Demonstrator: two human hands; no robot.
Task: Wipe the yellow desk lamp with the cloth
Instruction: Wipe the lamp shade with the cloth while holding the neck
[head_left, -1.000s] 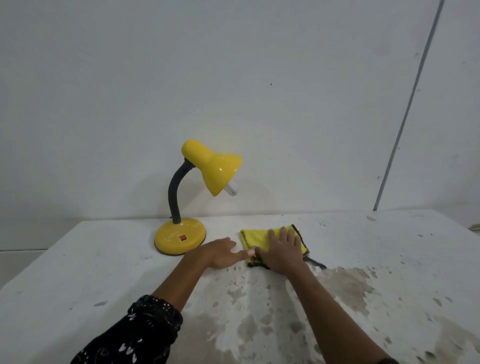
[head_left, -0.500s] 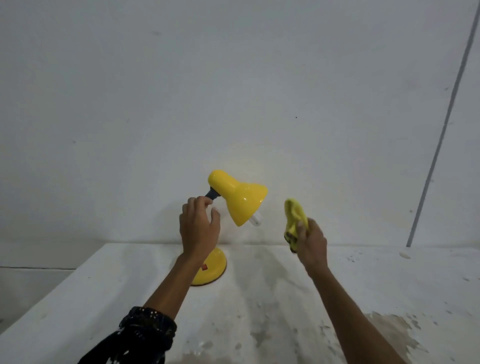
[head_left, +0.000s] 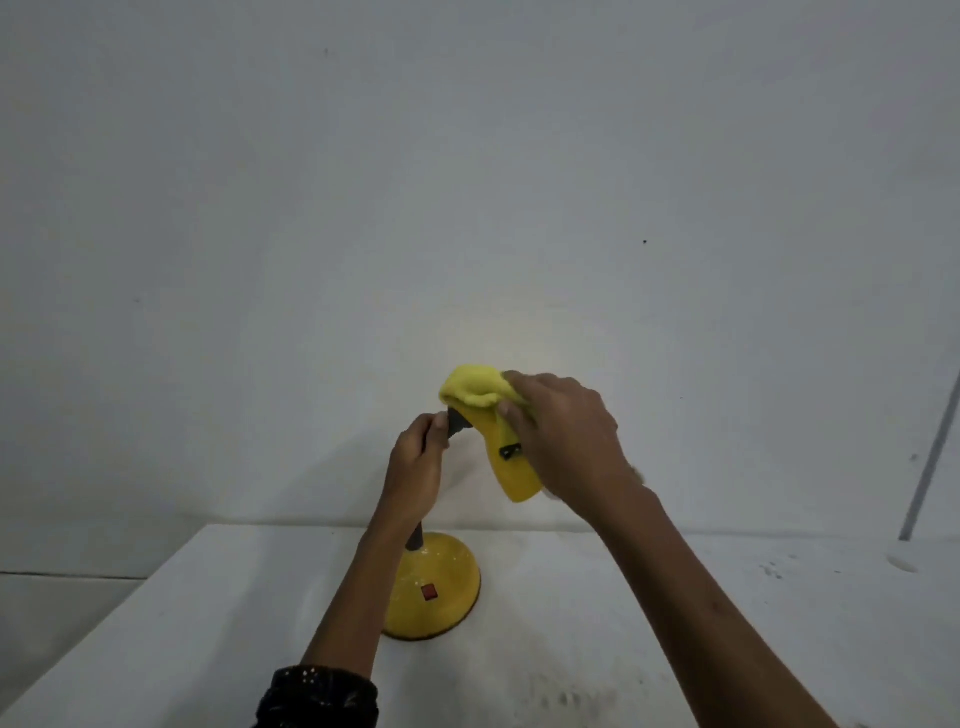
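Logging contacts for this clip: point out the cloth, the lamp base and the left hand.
cloth (head_left: 475, 389), head view, bunched top fold
lamp base (head_left: 447, 587), head view, yellow dome near switch
left hand (head_left: 415, 467), head view, back of hand

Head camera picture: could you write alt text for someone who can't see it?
A person's right hand presses a yellow cloth over the shade of a yellow desk lamp, while the left hand grips its dark bendy neck. The lamp's round base, with a red switch, stands on a white table against a plain wall.
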